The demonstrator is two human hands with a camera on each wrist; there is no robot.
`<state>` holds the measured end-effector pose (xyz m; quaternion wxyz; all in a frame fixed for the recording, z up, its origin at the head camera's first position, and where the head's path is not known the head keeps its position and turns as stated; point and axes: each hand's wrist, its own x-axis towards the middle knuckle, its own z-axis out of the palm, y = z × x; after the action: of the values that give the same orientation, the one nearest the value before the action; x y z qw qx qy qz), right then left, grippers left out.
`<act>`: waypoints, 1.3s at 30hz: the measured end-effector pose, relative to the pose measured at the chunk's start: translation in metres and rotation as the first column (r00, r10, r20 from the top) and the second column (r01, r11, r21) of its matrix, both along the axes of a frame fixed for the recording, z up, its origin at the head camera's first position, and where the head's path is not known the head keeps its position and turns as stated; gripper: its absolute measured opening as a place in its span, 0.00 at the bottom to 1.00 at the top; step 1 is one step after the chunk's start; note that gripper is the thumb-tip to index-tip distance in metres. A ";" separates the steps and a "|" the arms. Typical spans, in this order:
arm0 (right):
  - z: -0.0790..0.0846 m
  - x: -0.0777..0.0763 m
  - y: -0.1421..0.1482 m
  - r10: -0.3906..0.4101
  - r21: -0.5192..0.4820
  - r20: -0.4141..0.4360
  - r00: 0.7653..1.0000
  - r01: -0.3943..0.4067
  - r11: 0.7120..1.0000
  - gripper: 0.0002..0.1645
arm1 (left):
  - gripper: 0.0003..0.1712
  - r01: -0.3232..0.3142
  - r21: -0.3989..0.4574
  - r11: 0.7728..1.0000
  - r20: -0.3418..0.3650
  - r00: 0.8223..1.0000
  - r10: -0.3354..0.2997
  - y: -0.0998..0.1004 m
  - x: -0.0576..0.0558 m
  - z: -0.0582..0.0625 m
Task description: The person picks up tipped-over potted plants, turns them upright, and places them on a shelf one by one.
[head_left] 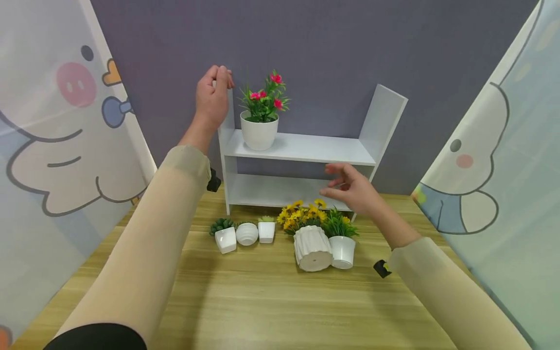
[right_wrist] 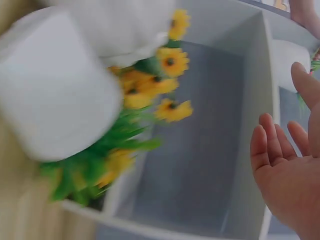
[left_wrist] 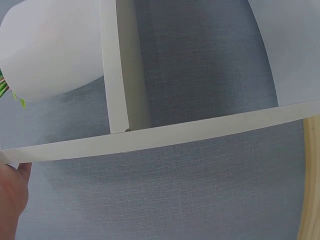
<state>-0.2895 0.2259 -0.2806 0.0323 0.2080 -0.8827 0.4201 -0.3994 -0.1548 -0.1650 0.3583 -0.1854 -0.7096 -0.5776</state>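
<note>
We've shelf unit (head_left: 323, 147) at back of bench (head_left: 280, 306), flower pot (head_left: 259, 132) on its upper lvl, L end. In front, L to R: 3 sm. pots (head_left: 247, 234), daisy pot (head_left: 313, 248), grass pot (head_left: 342, 252) just beside. Our L grip (head_left: 213, 96) at unit's L panel (head_left: 226, 121), R grip (head_left: 353, 189) before its R half.

Right wrist view: white pot (right_wrist: 60, 85), green leaves (right_wrist: 90, 172) blurred. Left wrist view: flowerpot (left_wrist: 50, 47), shelf (left_wrist: 215, 128) cropped by edges.

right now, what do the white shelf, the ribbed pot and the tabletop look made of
White shelf: probably coated board, satin-smooth; flat panels with crisp, straight edges.
Ribbed pot: perhaps ceramic, with a matte off-white finish and no sharp highlights; plastic remains possible.
Tabletop: wood or wood-print laminate, slight sheen; yellowish-brown grain streaks show.
</note>
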 end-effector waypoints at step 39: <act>-0.118 0.070 0.080 0.049 0.078 0.118 0.992 -0.058 0.995 0.37 | 0.22 0.000 -0.005 1.000 -0.032 0.999 0.000 -0.001 -0.003 0.000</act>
<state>-0.2191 0.3058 -0.3989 -0.0388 0.2082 -0.8936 0.3957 -0.4020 -0.1553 -0.1651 0.3692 -0.1957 -0.7052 -0.5728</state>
